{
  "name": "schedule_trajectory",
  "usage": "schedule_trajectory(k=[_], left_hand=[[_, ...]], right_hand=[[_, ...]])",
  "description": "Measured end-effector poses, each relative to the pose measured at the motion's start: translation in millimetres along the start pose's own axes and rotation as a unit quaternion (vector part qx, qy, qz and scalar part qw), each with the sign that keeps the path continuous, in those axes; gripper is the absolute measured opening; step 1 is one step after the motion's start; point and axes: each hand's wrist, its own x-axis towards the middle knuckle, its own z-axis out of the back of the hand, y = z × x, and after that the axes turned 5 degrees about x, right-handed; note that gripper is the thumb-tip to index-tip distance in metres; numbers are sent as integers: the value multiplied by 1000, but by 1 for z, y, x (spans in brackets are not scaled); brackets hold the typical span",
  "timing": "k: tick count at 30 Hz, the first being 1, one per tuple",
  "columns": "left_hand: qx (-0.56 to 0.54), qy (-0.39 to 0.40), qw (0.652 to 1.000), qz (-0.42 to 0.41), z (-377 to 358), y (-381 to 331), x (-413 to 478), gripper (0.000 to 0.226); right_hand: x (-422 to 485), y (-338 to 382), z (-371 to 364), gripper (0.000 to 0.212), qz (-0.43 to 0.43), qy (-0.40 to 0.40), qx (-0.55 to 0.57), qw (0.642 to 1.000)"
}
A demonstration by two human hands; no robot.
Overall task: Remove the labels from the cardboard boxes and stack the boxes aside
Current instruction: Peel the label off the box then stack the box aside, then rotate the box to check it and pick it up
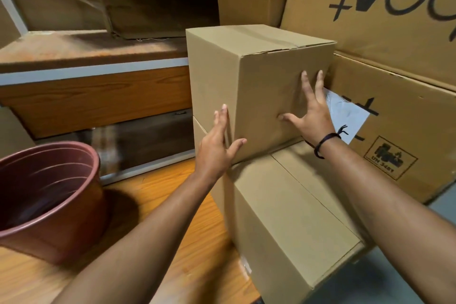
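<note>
- Left grip (217, 145) is released, its straight fingers laid along the left corner edge of the upper box (266, 81), thumb on the front face.
- Right grip (313, 116) is released too, its visible fingers splayed flat on that same face; the upper box sits between both grips, atop the lower box (296, 205).
- White label (348, 116) shows just right of the right grip; whether hidden fingers hold it cannot be told.
- Large printed box (407, 131) stands right of that grip, behind the label.
- Reddish-brown bucket (74, 205) stands on the wooden table (172, 205), left of the left grip, its inside shadowed.
- Shelf (98, 52) beyond the left grip carries a torn carton (160, 7).
</note>
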Motion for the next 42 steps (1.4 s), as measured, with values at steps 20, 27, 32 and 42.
schedule_trajectory(k=[20, 27, 32, 42], left_hand=[[92, -87, 992, -27, 134, 40, -58, 68], [187, -164, 967, 52, 280, 86, -170, 59], [237, -231, 935, 127, 402, 115, -285, 57], [286, -304, 857, 302, 562, 178, -463, 53]], right_hand=[[-115, 173, -53, 94, 126, 85, 85, 985], [-185, 296, -134, 91, 164, 212, 168, 949], [-252, 403, -187, 91, 199, 280, 211, 915], [-369, 542, -282, 86, 200, 395, 249, 861]])
